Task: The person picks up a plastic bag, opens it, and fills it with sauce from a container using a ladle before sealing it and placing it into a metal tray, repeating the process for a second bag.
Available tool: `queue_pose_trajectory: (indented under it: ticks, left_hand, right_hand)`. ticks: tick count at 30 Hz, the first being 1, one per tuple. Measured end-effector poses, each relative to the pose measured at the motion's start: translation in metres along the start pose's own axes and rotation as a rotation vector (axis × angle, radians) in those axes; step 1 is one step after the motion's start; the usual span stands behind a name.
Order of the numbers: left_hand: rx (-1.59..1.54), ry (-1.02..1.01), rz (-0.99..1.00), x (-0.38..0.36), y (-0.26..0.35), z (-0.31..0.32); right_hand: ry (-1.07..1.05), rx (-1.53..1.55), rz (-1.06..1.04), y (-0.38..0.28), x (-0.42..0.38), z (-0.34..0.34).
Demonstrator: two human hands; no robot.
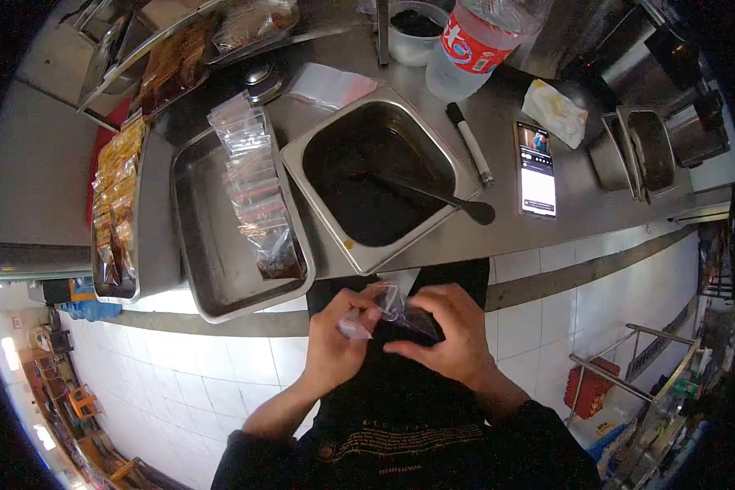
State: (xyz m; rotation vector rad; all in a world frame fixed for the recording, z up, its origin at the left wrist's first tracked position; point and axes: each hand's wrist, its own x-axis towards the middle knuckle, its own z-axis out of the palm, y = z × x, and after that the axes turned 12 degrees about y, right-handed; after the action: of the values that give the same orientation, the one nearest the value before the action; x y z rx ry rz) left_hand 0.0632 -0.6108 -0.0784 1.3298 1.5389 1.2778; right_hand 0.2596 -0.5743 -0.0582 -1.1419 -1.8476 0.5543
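Observation:
In front of my chest, below the counter edge, a small clear zip bag (417, 325) with dark contents is between my hands. My left hand (337, 336) is closed on the bag's upper left part, and a bit of clear plastic shows at its fingers. My right hand (459, 336) curls round the bag's right side, thumb below and fingers above. Just beyond them stands a square steel pan (359, 260) of dark liquid, a black ladle (474, 211) resting across its rim. To its left, a row of filled zip bags (257, 184) lies in a shallow steel tray (200, 245).
A tall steel container (151, 237) with many yellowish bags stands at far left. Flat plastic bags (331, 86) lie behind the pan. A marker (469, 145), a lit phone (536, 171), a crumpled cloth (555, 113), a large bottle (474, 49) and steel pans (616, 159) occupy the right.

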Motion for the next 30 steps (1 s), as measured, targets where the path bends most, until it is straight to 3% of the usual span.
queue_pose_trajectory:
  ticks: [3, 5, 6, 8, 11, 14, 15, 18, 22, 23, 25, 28, 30]
  left_hand:
    - [-0.243, -0.017, -0.590, -0.001, 0.007, -0.007]
    - [-0.558, 0.053, -0.714, -0.002, 0.010, -0.002]
    - [-0.715, 0.089, -0.772, -0.002, 0.010, 0.000]
    - [-0.621, 0.078, -0.714, -0.003, 0.005, -0.002]
    - [-0.463, -0.008, -0.636, -0.003, 0.005, -0.008]
    - [-0.396, -0.254, -0.531, 0.001, 0.013, -0.020]
    - [-0.387, -0.354, -0.485, 0.003, 0.015, -0.022]
    - [-0.332, -0.449, -0.349, 0.005, 0.005, -0.027]
    - [-0.557, -0.698, -0.627, 0.006, -0.008, -0.040]
    - [-0.655, -0.725, -0.543, 0.002, -0.015, -0.038]
    - [-0.724, -0.721, -0.618, 0.000, -0.023, -0.037]
    - [-0.734, -0.635, -0.619, 0.001, -0.014, -0.030]
    - [-0.773, -0.506, -0.646, 0.002, -0.001, -0.026]
  right_hand:
    - [-0.031, -0.008, -0.075, 0.025, -0.029, 0.002]
    - [-0.067, 0.003, -0.091, 0.026, -0.035, -0.002]
    - [-0.096, 0.115, 0.010, 0.021, -0.030, -0.004]
    - [-0.154, 0.337, 0.205, 0.012, -0.015, -0.007]
    - [-0.119, 0.330, 0.024, 0.009, -0.004, -0.005]
    - [-0.110, 0.501, 0.291, 0.010, 0.009, -0.012]
    - [-0.252, 0.432, 0.326, -0.001, 0.024, -0.016]
    - [-0.588, 0.608, 0.169, 0.014, 0.030, -0.007]
    - [-0.795, 0.891, 0.173, 0.018, 0.037, -0.001]
    - [-0.848, 0.877, 0.280, 0.018, 0.037, -0.001]
    - [-0.937, 0.828, 0.506, 0.018, 0.036, -0.005]
    - [-0.745, 0.861, 0.485, 0.018, 0.027, 0.002]
    - [-0.566, 0.684, 0.433, 0.016, 0.020, 0.004]
